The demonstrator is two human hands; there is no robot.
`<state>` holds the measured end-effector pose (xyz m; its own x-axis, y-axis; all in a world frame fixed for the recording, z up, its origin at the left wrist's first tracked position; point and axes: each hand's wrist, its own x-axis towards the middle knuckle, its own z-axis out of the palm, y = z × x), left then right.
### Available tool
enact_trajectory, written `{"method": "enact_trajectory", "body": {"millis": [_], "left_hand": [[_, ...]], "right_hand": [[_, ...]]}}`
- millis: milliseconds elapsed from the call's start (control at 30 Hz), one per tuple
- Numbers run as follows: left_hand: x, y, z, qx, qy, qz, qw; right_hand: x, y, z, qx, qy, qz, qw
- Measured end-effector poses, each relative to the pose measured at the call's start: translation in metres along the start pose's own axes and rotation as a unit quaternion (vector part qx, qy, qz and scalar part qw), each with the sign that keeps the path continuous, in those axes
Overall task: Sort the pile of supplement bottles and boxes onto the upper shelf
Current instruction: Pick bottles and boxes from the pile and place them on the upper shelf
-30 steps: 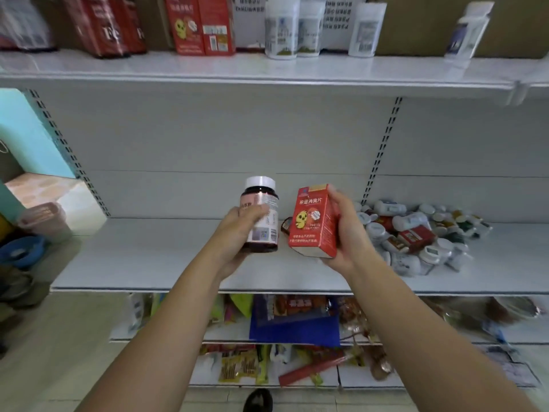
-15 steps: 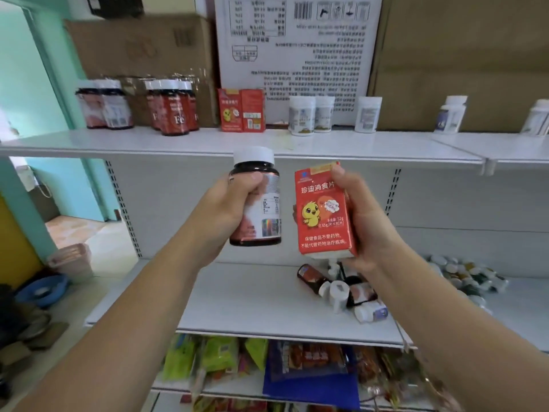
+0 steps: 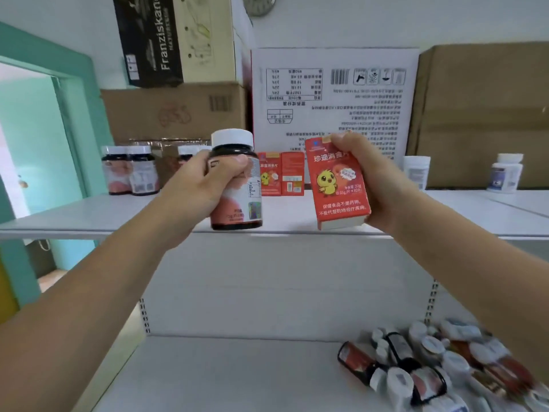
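My left hand [image 3: 196,185] grips a dark bottle [image 3: 239,200] with a white cap and pink label, held upright over the front edge of the upper shelf [image 3: 89,212]. My right hand [image 3: 377,185] holds a red box [image 3: 337,185] with a yellow chick on it, also at the shelf's front edge. On the upper shelf stand matching dark bottles [image 3: 129,171] at the left, two red boxes [image 3: 280,173] in the middle and white bottles [image 3: 505,173] at the right. The pile of bottles and boxes [image 3: 430,367] lies on the lower shelf at the right.
Cardboard cartons [image 3: 175,111] and a white printed carton [image 3: 332,99] stand behind the upper shelf's goods. A teal door frame [image 3: 74,129] is at the left. The lower shelf [image 3: 222,373] shows bare white surface left of the pile.
Both hands have risen with the bottle and the box from the lower shelf's height to the upper shelf's front edge. The view has tilted upward.
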<state>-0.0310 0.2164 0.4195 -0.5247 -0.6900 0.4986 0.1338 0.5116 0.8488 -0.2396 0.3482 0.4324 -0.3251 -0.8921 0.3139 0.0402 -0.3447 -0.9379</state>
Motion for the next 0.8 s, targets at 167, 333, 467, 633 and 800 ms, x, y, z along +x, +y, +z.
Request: {"method": "enact_trajectory", "body": {"millis": [167,333,467,633,800], "left_hand": [[0.055,-0.007,-0.03,0.125,-0.043,0.002,0.991],[0.099,-0.027,-0.023,0.179,-0.077,-0.002,0.981],[0.122,-0.042,-0.021,0.183,-0.089,0.021,0.979],[0.127,-0.062,-0.02,0.115,-0.045,0.048,0.991],[0.119,-0.064,-0.016,0.145,-0.039,0.09,0.985]], "right_hand": [[0.073,-0.01,-0.004,-0.137,0.038,-0.061,0.988],[0.126,-0.008,-0.018,-0.228,0.055,-0.055,0.971],[0.145,0.014,-0.025,-0.227,0.078,-0.055,0.969],[0.151,0.035,-0.029,-0.181,0.06,-0.055,0.98],[0.15,0.04,-0.027,-0.211,0.065,-0.069,0.973]]}}
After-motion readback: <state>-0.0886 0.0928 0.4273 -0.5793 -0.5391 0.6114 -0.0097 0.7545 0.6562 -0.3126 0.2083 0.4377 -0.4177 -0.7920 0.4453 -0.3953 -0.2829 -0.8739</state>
